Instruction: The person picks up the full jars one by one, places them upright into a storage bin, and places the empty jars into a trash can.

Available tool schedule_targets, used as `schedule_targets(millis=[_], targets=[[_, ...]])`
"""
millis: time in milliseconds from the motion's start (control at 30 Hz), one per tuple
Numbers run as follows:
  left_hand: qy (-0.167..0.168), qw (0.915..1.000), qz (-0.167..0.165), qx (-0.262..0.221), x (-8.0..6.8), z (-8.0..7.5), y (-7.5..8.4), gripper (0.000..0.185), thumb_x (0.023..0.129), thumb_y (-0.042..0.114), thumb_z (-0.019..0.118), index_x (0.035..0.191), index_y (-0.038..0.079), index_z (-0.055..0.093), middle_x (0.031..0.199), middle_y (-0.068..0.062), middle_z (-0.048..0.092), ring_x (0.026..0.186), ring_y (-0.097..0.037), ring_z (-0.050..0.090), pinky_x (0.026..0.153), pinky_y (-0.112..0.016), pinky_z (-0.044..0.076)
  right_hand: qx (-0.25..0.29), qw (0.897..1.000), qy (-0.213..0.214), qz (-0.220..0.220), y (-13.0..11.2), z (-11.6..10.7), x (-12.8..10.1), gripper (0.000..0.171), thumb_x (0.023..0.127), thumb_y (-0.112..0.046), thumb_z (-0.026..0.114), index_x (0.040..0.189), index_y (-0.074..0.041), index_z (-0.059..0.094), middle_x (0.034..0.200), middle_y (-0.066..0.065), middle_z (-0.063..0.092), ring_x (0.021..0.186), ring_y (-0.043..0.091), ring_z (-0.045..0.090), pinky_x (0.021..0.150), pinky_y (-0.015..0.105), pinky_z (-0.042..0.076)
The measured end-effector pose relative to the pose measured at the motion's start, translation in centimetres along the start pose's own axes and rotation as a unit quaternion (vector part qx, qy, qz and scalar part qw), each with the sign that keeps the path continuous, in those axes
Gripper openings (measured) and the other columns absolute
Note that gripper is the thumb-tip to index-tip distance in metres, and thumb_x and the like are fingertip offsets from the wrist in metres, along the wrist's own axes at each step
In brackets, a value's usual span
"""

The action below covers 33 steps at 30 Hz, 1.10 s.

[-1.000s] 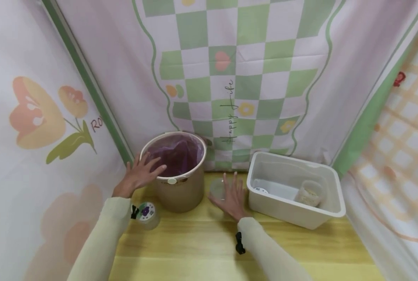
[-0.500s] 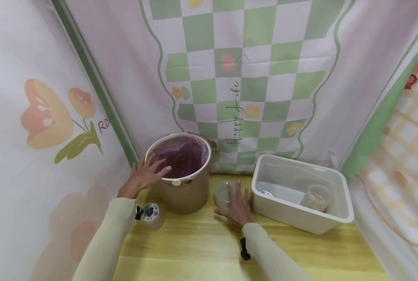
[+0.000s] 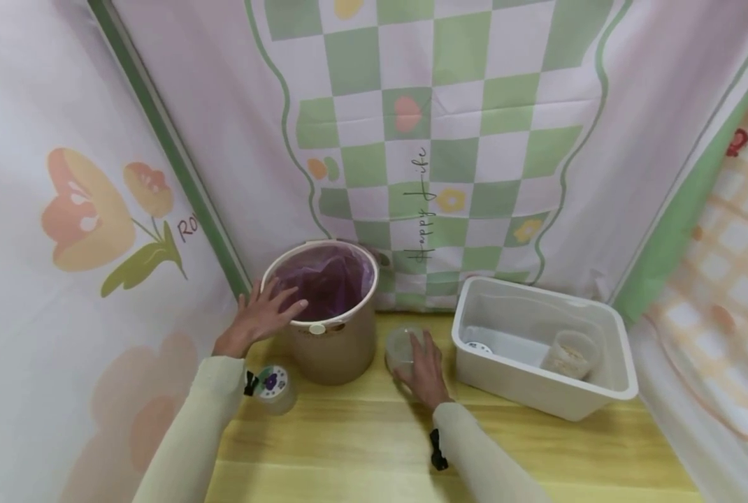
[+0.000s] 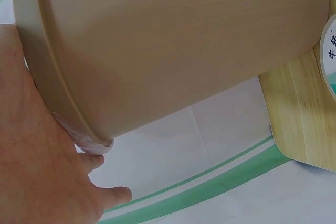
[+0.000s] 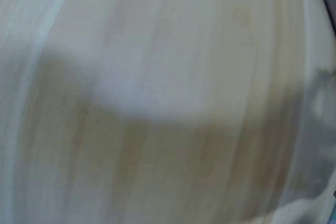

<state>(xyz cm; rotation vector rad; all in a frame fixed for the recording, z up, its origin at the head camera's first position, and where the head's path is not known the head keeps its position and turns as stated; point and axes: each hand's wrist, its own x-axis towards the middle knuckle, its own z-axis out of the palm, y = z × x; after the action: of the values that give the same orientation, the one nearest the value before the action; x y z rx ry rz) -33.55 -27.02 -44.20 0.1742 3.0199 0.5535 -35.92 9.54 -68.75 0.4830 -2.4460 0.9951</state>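
My left hand [image 3: 257, 323] rests at the left rim of a beige bin [image 3: 342, 353] lined with a purple bag [image 3: 326, 279]. Its fingers are spread and reach over the rim. In the left wrist view, the hand [image 4: 39, 145] lies along the bin's edge beside a bit of the liner. To the right of the bin, a clear round plastic jar [image 3: 400, 347] stands on the table. My right hand [image 3: 426, 370] grips it from the right, thumb on its near side, fingers over its top. The right wrist view is blurred and shows mostly wood grain and shadow.
A white plastic tub [image 3: 525, 391] stands at the right, with a tilted clear cup [image 3: 565, 355] of pale contents inside. A lidded jar with a flower print [image 3: 275, 388] stands by my left wrist. Printed curtains hang behind the wooden table [image 3: 349, 447].
My right hand has gone from spread fingers beside the clear jar to fingers drawn in around it. The left hand stays at the bin's rim. The head view has shifted slightly.
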Motion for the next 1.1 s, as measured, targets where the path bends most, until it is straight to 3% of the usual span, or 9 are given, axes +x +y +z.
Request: schedule_targets(millis=[100,233,400,467,567,633,733,867,1100], targets=[[-0.001,1.0000,-0.001,-0.005,-0.1,-0.1,0.0,0.080,0.110,0.071,0.035,0.171,0.020,0.037,0.184,-0.021,0.005,0.166,-0.053,-0.015,0.126,-0.082,-0.009,-0.002,0.998,0.050,-0.040,0.5,0.4,0.2,0.094,0.084,-0.029,0.092,0.161,0.001,0.046,0.166,0.039,0.032,0.138,0.070,0.042,0.095,0.086,0.050],[-0.002,1.0000,0.000,-0.006,-0.3,-0.2,0.1,0.080,0.110,0.071,0.036,0.171,0.019,0.037,0.184,-0.021,0.004,0.166,-0.054,-0.015,0.126,-0.082,-0.009,-0.008,0.996,0.068,-0.050,-0.5,-0.4,1.0,0.096,0.083,-0.028,0.092,0.162,0.001,0.045,0.169,0.040,0.028,0.139,0.069,0.042,0.099,0.084,0.050],[-0.004,1.0000,-0.002,-0.008,-0.5,-0.3,0.1,0.080,0.110,0.071,0.035,0.172,0.020,0.036,0.184,-0.021,0.004,0.166,-0.054,-0.015,0.127,-0.082,-0.008,0.007,0.999,0.045,-0.014,-2.7,-2.0,2.3,0.101,0.078,-0.020,0.096,0.162,0.002,0.044,0.174,0.039,0.017,0.141,0.073,0.039,0.107,0.083,0.045],[-0.005,0.9999,-0.001,-0.009,-0.6,-0.4,0.0,0.080,0.110,0.071,0.035,0.172,0.020,0.036,0.183,-0.022,0.004,0.166,-0.054,-0.015,0.127,-0.082,-0.008,0.010,0.999,0.047,0.002,-3.0,-2.2,2.8,0.103,0.081,-0.026,0.095,0.166,-0.005,0.042,0.180,0.030,0.011,0.145,0.069,0.037,0.099,0.088,0.045],[-0.005,0.9999,0.000,-0.009,-0.7,-0.4,-0.1,0.080,0.110,0.071,0.035,0.172,0.019,0.036,0.183,-0.022,0.004,0.166,-0.054,-0.015,0.126,-0.082,-0.008,0.026,0.998,0.047,0.014,-3.6,-2.6,3.6,0.102,0.083,-0.029,0.093,0.168,-0.009,0.040,0.182,0.024,0.007,0.149,0.067,0.033,0.098,0.089,0.045],[-0.005,0.9999,0.001,-0.011,-0.7,-0.4,-0.2,0.081,0.110,0.071,0.035,0.171,0.019,0.037,0.183,-0.023,0.004,0.166,-0.055,-0.016,0.126,-0.083,-0.009,0.027,0.998,0.043,0.020,-4.5,-3.3,4.1,0.100,0.083,-0.026,0.093,0.166,-0.005,0.042,0.181,0.027,0.010,0.150,0.067,0.031,0.100,0.088,0.045],[-0.006,0.9999,0.002,-0.012,-0.5,-0.3,-0.3,0.082,0.110,0.072,0.034,0.172,0.019,0.036,0.183,-0.022,0.004,0.166,-0.054,-0.016,0.125,-0.083,-0.009,0.029,0.998,0.013,0.046,-6.8,-5.2,5.0,0.098,0.081,-0.015,0.094,0.163,0.004,0.043,0.176,0.036,0.013,0.151,0.070,0.029,0.113,0.082,0.041],[-0.013,0.9998,0.003,-0.015,-0.3,-0.1,-0.4,0.084,0.109,0.075,0.033,0.172,0.020,0.035,0.184,-0.021,0.003,0.166,-0.052,-0.017,0.125,-0.084,-0.010,0.006,0.996,-0.023,0.091,-8.7,-6.8,6.0,0.101,0.086,-0.017,0.093,0.167,0.003,0.036,0.178,0.035,0.008,0.156,0.066,0.026,0.121,0.075,0.039],[-0.015,0.9998,0.008,-0.014,0.0,0.0,-0.3,0.085,0.108,0.076,0.031,0.172,0.020,0.035,0.184,-0.021,0.002,0.166,-0.052,-0.018,0.125,-0.084,-0.009,0.006,0.994,-0.009,0.113,-12.1,-10.4,8.3,0.107,0.085,-0.021,0.094,0.168,0.003,0.032,0.179,0.033,0.005,0.159,0.063,0.022,0.122,0.074,0.039]])
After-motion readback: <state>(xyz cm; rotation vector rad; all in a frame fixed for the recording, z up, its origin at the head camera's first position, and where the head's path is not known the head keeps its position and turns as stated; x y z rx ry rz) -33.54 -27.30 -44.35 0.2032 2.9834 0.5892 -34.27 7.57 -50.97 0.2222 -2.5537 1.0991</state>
